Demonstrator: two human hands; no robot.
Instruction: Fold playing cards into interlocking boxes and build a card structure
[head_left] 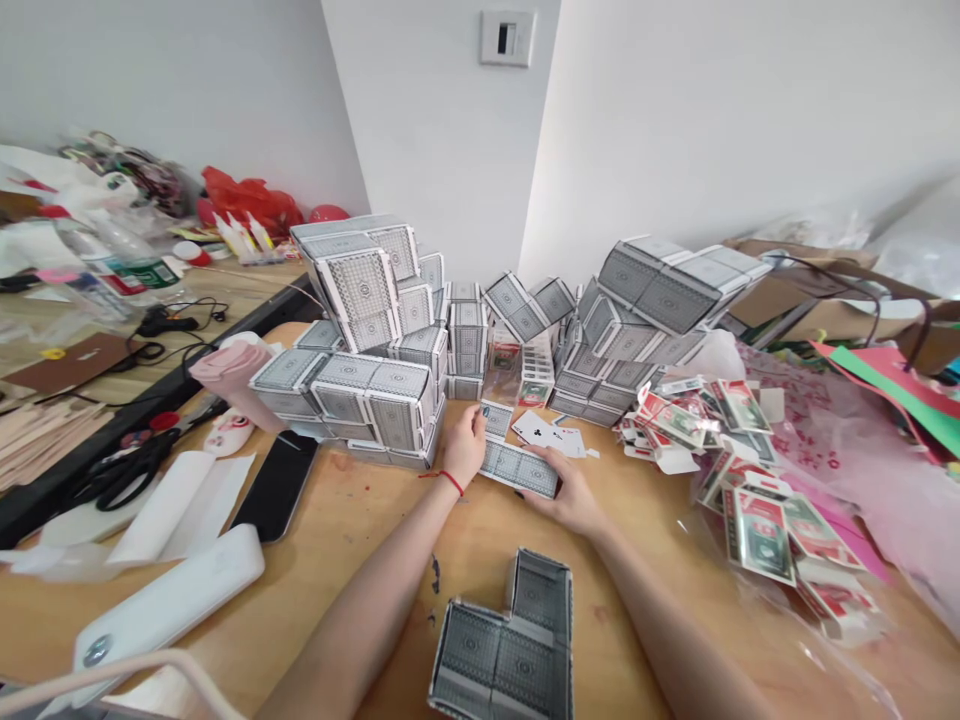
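Observation:
A grey-patterned block folded from playing cards lies on the table between my hands. My left hand, with a red string at its wrist, is closed at the block's left end, by a part that juts away from me. My right hand grips the block's right end, thumb on the near side and fingers over the far side. Just beyond lie loose face-up cards, a club card among them. Nearer to me rests an L-shaped card block, touched by neither hand.
Stacked card blocks rise at left and right. Opened card boxes are heaped at right beside pink plastic wrap. At left are a black phone, scissors and a white elongated device.

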